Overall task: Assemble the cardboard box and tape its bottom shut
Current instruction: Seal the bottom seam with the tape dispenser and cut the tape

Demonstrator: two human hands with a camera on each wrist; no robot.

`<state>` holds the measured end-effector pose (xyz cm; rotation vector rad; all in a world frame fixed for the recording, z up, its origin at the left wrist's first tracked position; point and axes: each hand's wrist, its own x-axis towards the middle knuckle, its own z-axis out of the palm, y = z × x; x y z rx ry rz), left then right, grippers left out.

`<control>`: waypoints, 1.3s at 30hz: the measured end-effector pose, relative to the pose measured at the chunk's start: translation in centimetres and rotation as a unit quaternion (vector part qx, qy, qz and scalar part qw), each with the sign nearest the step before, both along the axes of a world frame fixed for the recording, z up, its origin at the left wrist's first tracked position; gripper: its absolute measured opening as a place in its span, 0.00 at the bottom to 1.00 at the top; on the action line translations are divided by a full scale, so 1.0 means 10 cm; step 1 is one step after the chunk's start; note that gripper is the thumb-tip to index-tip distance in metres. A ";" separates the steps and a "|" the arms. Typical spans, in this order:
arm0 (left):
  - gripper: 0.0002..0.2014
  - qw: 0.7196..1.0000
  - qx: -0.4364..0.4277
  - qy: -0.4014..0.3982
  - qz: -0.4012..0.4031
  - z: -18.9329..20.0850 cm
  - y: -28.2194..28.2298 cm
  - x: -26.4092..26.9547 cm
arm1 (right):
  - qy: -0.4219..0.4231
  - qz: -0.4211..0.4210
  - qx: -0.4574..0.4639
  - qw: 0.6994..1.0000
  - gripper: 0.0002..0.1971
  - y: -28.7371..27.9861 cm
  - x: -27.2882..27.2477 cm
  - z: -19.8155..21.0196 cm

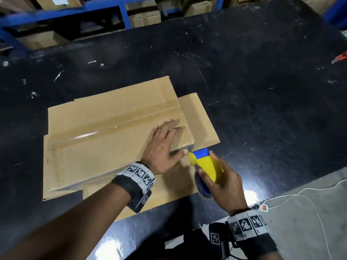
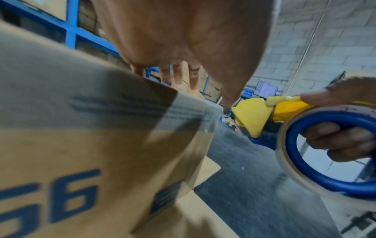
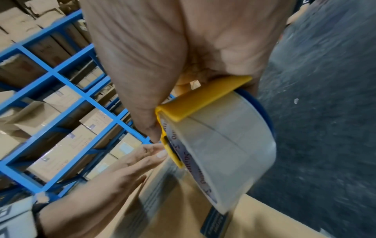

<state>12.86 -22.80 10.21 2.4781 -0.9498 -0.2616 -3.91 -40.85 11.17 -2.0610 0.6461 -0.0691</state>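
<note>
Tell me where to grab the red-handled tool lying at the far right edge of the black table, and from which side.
Only a sliver of the red-handled tool shows at the frame's right edge, lying flat on the black table. Take the red handle from above, fingers across its width, probably with the right hand once it sets down the tape dispenser. Its working end is out of view, so check that first.
</note>
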 end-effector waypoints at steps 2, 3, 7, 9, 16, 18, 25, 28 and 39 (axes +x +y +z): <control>0.32 0.998 -0.051 -0.015 0.036 0.11 0.31 0.02 | -0.023 0.002 0.014 1.000 0.29 0.03 0.04 0.12; 0.31 0.996 -0.063 -0.021 0.066 0.14 0.53 0.03 | -0.032 0.004 0.028 0.999 0.28 0.07 0.07 0.16; 0.34 0.967 -0.055 -0.014 0.250 0.17 1.57 0.00 | -0.092 0.029 0.070 0.993 0.29 0.30 0.28 0.37; 0.38 0.939 -0.016 0.007 0.343 0.16 2.05 -0.11 | -0.133 0.039 0.093 0.986 0.30 0.46 0.41 0.41; 0.34 0.872 0.014 0.147 0.467 0.17 2.77 -0.24 | -0.231 0.123 0.119 0.958 0.31 1.21 0.86 0.53; 0.35 0.879 0.016 0.147 0.453 0.20 2.72 -0.24 | -0.242 0.132 0.113 0.955 0.33 1.39 0.92 0.53; 0.39 0.910 -0.037 0.148 0.384 0.06 2.32 -0.52 | -0.253 0.155 0.097 0.950 0.33 1.94 0.93 0.52; 0.38 0.922 -0.090 0.159 0.341 0.06 2.26 -0.60 | -0.261 0.164 0.068 0.949 0.34 2.09 0.88 0.54; 0.13 0.812 -0.426 0.317 0.241 0.84 2.60 -0.01 | -0.281 0.211 -0.050 0.935 0.37 2.29 0.69 0.56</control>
